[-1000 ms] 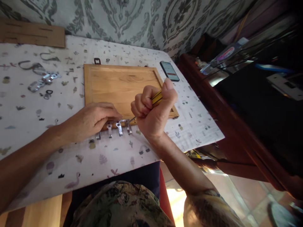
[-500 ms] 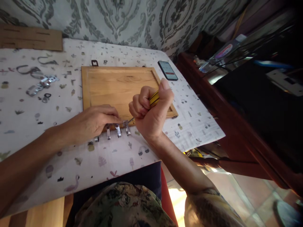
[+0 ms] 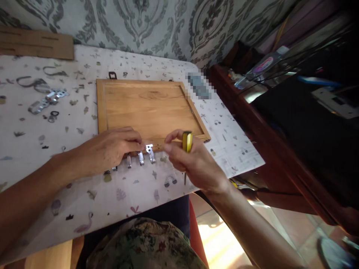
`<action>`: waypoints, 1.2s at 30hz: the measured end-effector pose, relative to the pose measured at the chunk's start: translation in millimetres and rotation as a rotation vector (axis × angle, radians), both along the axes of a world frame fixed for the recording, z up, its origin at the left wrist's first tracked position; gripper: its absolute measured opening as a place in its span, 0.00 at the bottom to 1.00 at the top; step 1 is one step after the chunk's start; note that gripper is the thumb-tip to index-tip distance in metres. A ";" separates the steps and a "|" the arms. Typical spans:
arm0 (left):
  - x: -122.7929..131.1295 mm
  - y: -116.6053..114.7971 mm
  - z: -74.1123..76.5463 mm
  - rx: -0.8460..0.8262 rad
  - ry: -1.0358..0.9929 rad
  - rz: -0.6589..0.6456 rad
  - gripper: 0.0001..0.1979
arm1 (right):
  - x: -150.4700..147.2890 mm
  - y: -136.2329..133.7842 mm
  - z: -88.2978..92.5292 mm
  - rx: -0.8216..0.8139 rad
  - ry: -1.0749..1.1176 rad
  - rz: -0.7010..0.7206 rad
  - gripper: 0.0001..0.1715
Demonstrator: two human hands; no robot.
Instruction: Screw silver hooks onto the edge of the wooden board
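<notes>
- Head view: shows two bare hands over a wooden panel [image 3: 146,112], lying flat in the middle of the frame on a white patterned cloth [image 3: 120,209].
- With the right hand [image 3: 193,160], right of centre, grips a screwdriver [image 3: 187,142], with fingers curled round the yellow-and-black handle and with the thin shaft pointing toward the bottom of the frame, apart from the panel.
- Brings thumb and forefinger of that hand close together on its left side; too small to make out whether pinching anything more.
- With the left hand [image 3: 109,149], left of centre, reaches onto the panel's near edge, with fingers bunched beside the metal clips [image 3: 141,158]; impossible to make out whether pinching one.
- Shows the clips in a row along that edge, lower middle of the frame, with the rightmost between the two hands.
- Toward upper left, shows loose metal parts [image 3: 52,99] on the cloth, with slotted cardboard [image 3: 36,43] above.
- Toward upper right, shows a pixelated flat object [image 3: 199,86] and, farther right, a clear bottle [image 3: 260,69].
</notes>
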State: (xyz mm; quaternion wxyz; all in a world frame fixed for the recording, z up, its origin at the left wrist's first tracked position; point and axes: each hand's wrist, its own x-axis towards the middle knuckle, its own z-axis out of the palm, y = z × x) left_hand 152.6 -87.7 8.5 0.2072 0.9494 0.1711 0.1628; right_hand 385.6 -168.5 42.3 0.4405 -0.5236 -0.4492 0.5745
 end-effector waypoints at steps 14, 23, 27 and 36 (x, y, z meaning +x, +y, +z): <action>1.6 2.2 -1.1 0.063 0.010 -0.027 0.22 | -2.2 -14.2 -29.4 -0.171 -0.127 0.124 0.19; -0.3 2.1 -2.6 0.055 0.015 -0.004 0.22 | -1.7 -14.7 -33.2 -0.178 -0.121 0.102 0.16; 0.0 3.0 -4.2 0.057 0.009 -0.005 0.23 | -2.3 -14.8 -32.7 -0.172 -0.144 0.111 0.13; -0.2 1.9 -2.7 0.060 0.052 0.000 0.23 | -1.4 -14.9 -34.3 -0.148 -0.136 0.122 0.15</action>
